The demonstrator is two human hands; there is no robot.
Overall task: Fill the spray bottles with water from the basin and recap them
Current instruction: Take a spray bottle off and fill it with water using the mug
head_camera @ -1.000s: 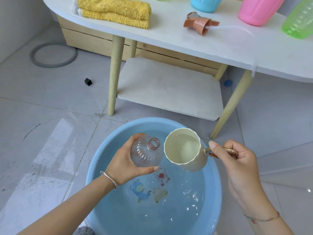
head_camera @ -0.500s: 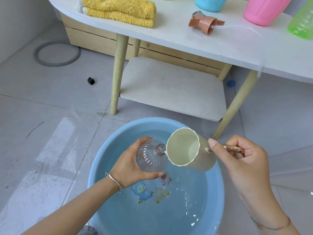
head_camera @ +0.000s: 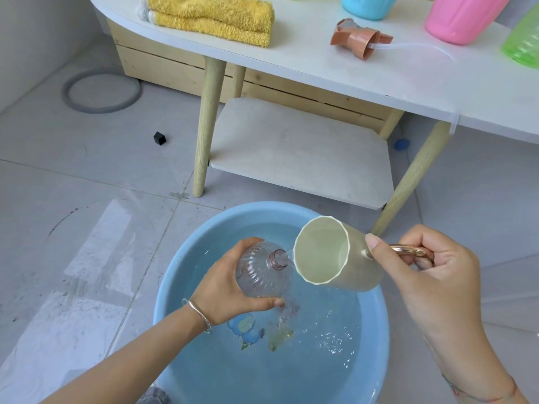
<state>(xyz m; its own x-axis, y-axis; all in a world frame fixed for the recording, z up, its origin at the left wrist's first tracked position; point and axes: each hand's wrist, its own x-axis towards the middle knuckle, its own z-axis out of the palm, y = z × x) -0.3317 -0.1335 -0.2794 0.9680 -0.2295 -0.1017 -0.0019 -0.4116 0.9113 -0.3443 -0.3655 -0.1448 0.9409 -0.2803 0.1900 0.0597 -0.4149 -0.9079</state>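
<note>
cup (head_camera: pixel 329 255) rim just right of bottle (head_camera: pixel 259 272) mouth over basin (head_camera: pixel 253 207); our left hand (head_camera: pixel 224 290) is gripping bottle, right hand (head_camera: pixel 431 272) cup handle.

The blue basin (head_camera: pixel 169 287) sits near on the floor (head_camera: pixel 87 258), holding rippled water (head_camera: pixel 320 360) over cartoon prints. Above it, the left hand (head_camera: pixel 224 287) grips the clear bottle (head_camera: pixel 259 272), which is ribbed, uncapped and tilted, with its pinkish neck pointing right. The right hand (head_camera: pixel 431 275) holds the cream cup (head_camera: pixel 329 255) by its coppery handle. The cup is tipped leftward with its rim just beside that neck, and a thin trickle runs between them. On the far table (head_camera: pixel 320 68) a brown spray cap (head_camera: pixel 360 39) lies with its tube. A blue bottle (head_camera: pixel 367 5), a pink bottle (head_camera: pixel 463 16) and a green bottle (head_camera: pixel 525 39) are also there, each cut off by the frame.
</note>
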